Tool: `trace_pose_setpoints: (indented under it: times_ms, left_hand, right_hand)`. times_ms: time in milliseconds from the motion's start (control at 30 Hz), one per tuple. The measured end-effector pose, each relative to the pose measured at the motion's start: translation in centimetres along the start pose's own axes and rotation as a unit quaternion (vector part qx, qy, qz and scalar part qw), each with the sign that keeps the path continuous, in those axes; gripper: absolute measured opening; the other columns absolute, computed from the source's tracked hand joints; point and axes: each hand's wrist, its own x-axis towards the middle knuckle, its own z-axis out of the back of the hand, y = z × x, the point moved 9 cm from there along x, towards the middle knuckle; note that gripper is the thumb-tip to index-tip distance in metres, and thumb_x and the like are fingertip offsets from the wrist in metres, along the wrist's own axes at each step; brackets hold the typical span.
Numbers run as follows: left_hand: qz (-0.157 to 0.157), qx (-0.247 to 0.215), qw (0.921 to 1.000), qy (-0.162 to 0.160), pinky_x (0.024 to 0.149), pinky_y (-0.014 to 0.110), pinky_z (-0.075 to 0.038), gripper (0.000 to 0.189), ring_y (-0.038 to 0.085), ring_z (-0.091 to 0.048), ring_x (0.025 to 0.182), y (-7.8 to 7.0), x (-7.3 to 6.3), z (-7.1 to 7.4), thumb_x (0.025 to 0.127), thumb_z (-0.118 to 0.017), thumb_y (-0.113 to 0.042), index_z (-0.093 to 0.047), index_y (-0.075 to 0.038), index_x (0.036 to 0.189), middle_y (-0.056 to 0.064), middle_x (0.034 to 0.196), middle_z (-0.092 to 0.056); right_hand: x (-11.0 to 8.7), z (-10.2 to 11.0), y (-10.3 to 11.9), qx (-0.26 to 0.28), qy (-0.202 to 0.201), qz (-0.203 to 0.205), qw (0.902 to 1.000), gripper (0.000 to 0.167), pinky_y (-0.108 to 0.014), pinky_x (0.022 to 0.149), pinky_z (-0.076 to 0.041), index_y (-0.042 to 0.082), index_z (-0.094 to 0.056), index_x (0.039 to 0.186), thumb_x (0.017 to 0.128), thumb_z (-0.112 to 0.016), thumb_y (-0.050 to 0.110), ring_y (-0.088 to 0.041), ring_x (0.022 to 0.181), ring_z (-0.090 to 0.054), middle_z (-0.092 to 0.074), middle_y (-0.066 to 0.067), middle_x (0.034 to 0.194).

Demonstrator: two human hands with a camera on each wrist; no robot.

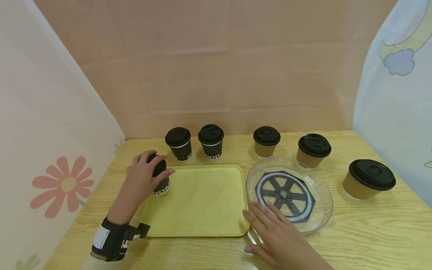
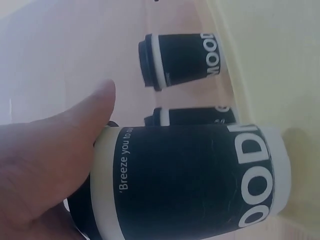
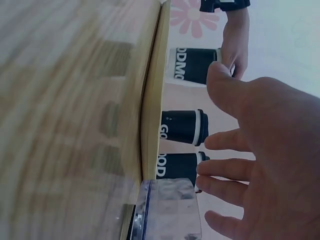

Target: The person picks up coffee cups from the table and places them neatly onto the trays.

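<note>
My left hand [image 1: 143, 174] grips a black paper coffee cup [image 1: 164, 187] by its black lid, fingers and thumb around the top. The cup is upright over the left side of a yellow tray [image 1: 199, 202]. In the left wrist view white lettering runs round the lower part of the held cup [image 2: 195, 180]. My right hand [image 1: 278, 234] is spread, palm down, near the tray's front right corner. Its fingertips overlap the rim of a clear round dish [image 1: 325, 210] in the head view, and nothing is in its grasp.
Two more black cups, one [image 1: 182, 150] left of the other [image 1: 212, 148], stand behind the tray. Three brown cups with black lids, one behind the dish [image 1: 265, 148], another [image 1: 308, 157] and the nearest [image 1: 359, 185], line the right. A cloth wall [image 1: 229, 75] closes off the back.
</note>
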Motion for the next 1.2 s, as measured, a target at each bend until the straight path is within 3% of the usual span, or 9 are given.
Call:
trace_pose_setpoints:
  times_ms: [167, 400, 633, 800, 1033, 1200]
  left_hand:
    - [-0.019, -0.004, 0.9998, -0.003, 0.084, 0.074, -0.041, 0.047, 0.054, -0.04, 0.126, -1.0, 0.6, -0.9, 0.091, -0.066, -0.043, -0.062, -0.012, 0.127, 0.022, 0.137, -0.047]
    - [-0.05, -0.008, 0.9986, -0.011, 0.085, 0.072, -0.042, 0.036, 0.051, -0.043, 0.126, -2.6, 1.6, -1.8, 0.093, -0.064, -0.034, -0.064, -0.016, 0.125, 0.021, 0.137, -0.049]
    - [-0.067, 0.005, 0.9976, -0.017, 0.084, 0.068, -0.046, 0.035, 0.048, -0.046, 0.125, -3.9, 2.3, -2.4, 0.094, -0.063, -0.034, -0.065, -0.018, 0.125, 0.018, 0.137, -0.051]
    - [-0.073, 0.012, 0.9969, -0.026, 0.084, 0.067, -0.047, 0.034, 0.048, -0.048, 0.124, -4.2, 2.6, -2.6, 0.093, -0.064, -0.033, -0.066, -0.018, 0.124, 0.018, 0.136, -0.052]
    - [-0.066, 0.004, 0.9976, -0.02, 0.085, 0.068, -0.046, 0.036, 0.048, -0.047, 0.124, -3.9, 2.8, -2.8, 0.094, -0.062, -0.034, -0.065, -0.017, 0.126, 0.018, 0.137, -0.051]
    - [-0.064, 0.0, 0.9979, -0.011, 0.087, 0.069, -0.045, 0.038, 0.048, -0.046, 0.125, -3.8, 2.9, -2.9, 0.094, -0.063, -0.034, -0.063, -0.016, 0.128, 0.019, 0.139, -0.05]
  right_hand:
    - [0.2, -0.5, 0.5, 0.016, 0.025, 0.012, 0.9995, 0.062, -0.021, 0.12, 0.006, 0.013, -0.06, 0.132, 0.091, -0.056, 0.059, -0.024, 0.127, -0.056, -0.059, -0.007, 0.138]
    - [0.2, -1.3, 1.0, 0.03, 0.041, 0.032, 0.9982, 0.047, -0.027, 0.114, -0.016, 0.015, -0.066, 0.125, 0.094, -0.058, 0.049, -0.02, 0.121, -0.061, -0.066, -0.001, 0.129]
    - [0.3, -1.3, 1.5, 0.053, 0.008, 0.06, 0.9967, 0.037, -0.022, 0.12, 0.002, 0.015, -0.069, 0.115, 0.085, -0.072, 0.036, -0.015, 0.111, -0.066, -0.071, 0.002, 0.115]
    - [0.4, -1.1, 1.9, 0.039, -0.02, 0.08, 0.9959, 0.032, -0.029, 0.119, -0.009, 0.019, -0.072, 0.106, 0.077, -0.078, 0.03, -0.011, 0.104, -0.067, -0.072, 0.008, 0.108]
    - [0.4, -1.3, 2.1, 0.018, -0.009, 0.095, 0.9953, 0.028, -0.03, 0.12, -0.005, 0.021, -0.074, 0.103, 0.077, -0.078, 0.029, -0.011, 0.105, -0.068, -0.073, 0.008, 0.107]
    - [0.4, -1.4, 2.0, 0.016, -0.006, 0.095, 0.9954, 0.028, -0.031, 0.119, -0.01, 0.021, -0.074, 0.103, 0.077, -0.078, 0.029, -0.011, 0.105, -0.068, -0.073, 0.008, 0.107]
